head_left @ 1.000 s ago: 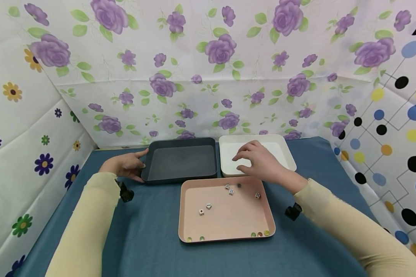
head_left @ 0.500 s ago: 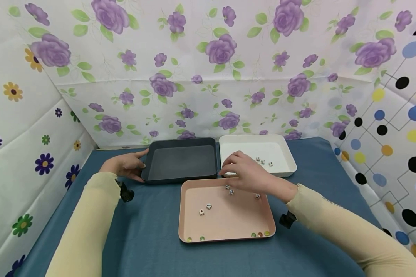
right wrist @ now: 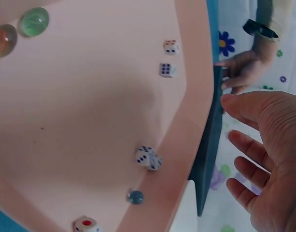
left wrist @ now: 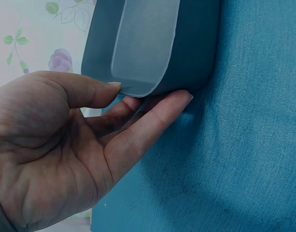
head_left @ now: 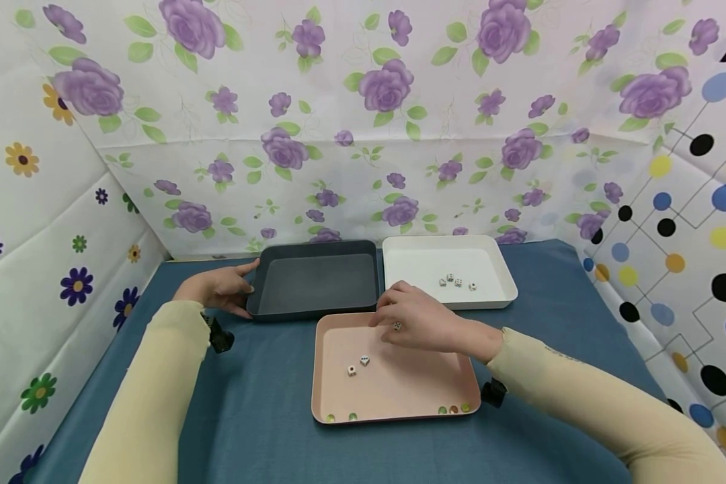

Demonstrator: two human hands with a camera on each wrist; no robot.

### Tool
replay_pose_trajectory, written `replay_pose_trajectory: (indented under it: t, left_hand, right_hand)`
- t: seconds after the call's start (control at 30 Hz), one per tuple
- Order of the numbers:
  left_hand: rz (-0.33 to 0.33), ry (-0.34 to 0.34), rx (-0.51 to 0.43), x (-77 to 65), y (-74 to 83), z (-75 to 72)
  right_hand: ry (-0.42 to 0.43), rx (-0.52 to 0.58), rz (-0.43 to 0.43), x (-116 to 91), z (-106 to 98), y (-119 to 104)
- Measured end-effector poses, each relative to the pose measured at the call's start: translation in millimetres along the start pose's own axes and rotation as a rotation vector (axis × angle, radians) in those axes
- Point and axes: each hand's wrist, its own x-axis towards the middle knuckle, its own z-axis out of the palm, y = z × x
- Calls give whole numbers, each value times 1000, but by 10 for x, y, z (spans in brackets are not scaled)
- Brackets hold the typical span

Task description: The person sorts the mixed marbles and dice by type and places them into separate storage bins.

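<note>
My left hand (head_left: 220,290) holds the near-left side of a dark grey tray (head_left: 317,279). In the left wrist view the thumb (left wrist: 97,93) meets the tray's rim while the other fingers lie along its outer wall. My right hand (head_left: 420,323) hovers over the far edge of a pink tray (head_left: 393,390), fingers bent and apart, gripping nothing. A die (head_left: 397,326) shows by its fingertips; the right wrist view has a pair of dice (right wrist: 145,157) there, with a blue-grey marble (right wrist: 135,197) beside them. Another two dice (head_left: 357,366) lie left of centre in the pink tray.
A white tray (head_left: 408,259) with several dice (head_left: 458,282) stands behind, right of the dark grey tray. Green, amber and yellow marbles (head_left: 454,409) sit along the pink tray's near edge. Patterned cloth walls (head_left: 363,168) enclose the blue-covered table (head_left: 260,417).
My right hand has moved from above the white tray down and toward the pink tray's dice. Dice in the white tray, earlier behind the hand, are visible. The left hand stays put.
</note>
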Motion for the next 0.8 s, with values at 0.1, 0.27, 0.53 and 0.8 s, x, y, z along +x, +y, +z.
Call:
replay_pose_trajectory:
  t: [0.1, 0.27, 0.53, 0.8]
  left_hand:
    - [0, -4, 5, -2, 0, 1]
    - [5, -7, 13, -8, 0, 5]
    - [2, -5, 3, -5, 1, 14]
    - [5, -7, 7, -12, 1, 14]
  right_hand:
    - [-34, 9, 4, 10, 57, -17]
    - [-98, -2, 11, 26, 153, -39]
    - [-118, -69, -50, 58, 258, -83]
    - [-98, -112, -96, 99, 359, -125]
